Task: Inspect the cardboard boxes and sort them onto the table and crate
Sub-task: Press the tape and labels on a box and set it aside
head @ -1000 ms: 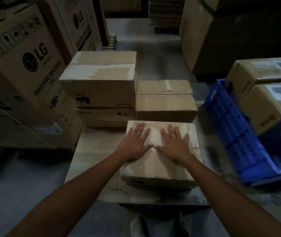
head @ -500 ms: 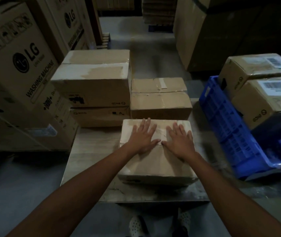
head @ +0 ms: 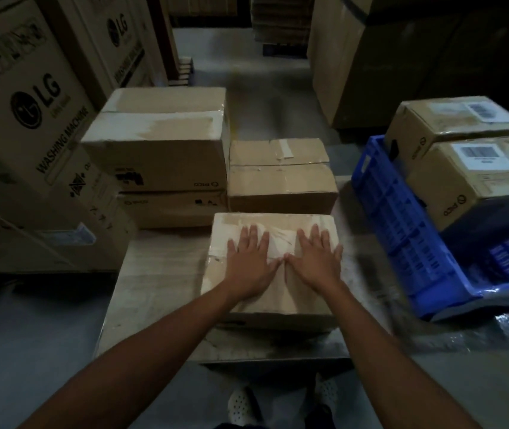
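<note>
Pressing near box: left hand, right hand, fingers straight, gripping nothing; boxes behind, crate right.

Large carton, 9 o'clock: "LG", "WASHING MACHINE". Rear carton, 11 o'clock: "LG". Label on box, 2 o'clock: illegible.

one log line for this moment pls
left hand flat on near box | right hand flat on it | box on table
</note>
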A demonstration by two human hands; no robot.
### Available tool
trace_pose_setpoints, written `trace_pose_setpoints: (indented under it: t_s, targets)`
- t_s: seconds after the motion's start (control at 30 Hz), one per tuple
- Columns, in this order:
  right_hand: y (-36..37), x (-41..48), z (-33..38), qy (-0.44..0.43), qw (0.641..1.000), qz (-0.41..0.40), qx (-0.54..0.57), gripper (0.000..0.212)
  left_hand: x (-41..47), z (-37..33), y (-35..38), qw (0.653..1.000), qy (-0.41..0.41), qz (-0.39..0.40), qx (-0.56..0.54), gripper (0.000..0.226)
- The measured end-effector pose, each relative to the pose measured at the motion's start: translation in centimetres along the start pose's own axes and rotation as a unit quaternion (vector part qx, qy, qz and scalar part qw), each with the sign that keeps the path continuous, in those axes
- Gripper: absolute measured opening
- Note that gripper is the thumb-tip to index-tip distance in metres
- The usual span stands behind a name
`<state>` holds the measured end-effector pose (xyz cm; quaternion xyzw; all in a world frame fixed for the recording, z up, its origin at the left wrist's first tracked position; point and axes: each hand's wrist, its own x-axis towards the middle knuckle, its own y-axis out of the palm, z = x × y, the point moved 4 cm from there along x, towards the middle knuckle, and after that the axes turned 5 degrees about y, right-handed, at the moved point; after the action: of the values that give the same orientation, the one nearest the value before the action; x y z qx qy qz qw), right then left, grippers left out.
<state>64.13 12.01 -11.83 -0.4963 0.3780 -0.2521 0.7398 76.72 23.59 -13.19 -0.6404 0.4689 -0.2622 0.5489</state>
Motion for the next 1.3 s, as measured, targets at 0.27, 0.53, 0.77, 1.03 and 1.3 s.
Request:
trace_pose_setpoints:
  t_s: [0.27,0.53,0.77,1.03,1.3]
  targets:
    - [2.1,-3.3,-0.7,-0.018,0.996,-0.027,-0.078,0.077,-2.4,-0.3,1.7,0.999,0.030,-0.009,0.030,0.077]
    - [2.1,-6.2,-1.4,-0.050,0.995,-0.012,-0.089,0.077,-4.5,-1.5,1.3,0.997,0.080,0.017,0.010,0.080]
    - [2.8,-8.0,-2.4,-0.029,0.994,-0.058,-0.086,0.086,-5.3,-1.4,2.6,0.994,0.095,-0.007,0.047,0.078]
    - [2.3,-8.1,-0.7,-0.045,0.997,-0.009,-0.063,0.072,-5.5,-0.6,1.7,0.994,0.104,-0.020,0.018,0.078]
    - [3.7,-8.9,0.8,-0.107,0.991,0.003,-0.079,0.060,-7.1,2.0,1.8,0.995,0.085,-0.013,0.053,0.079]
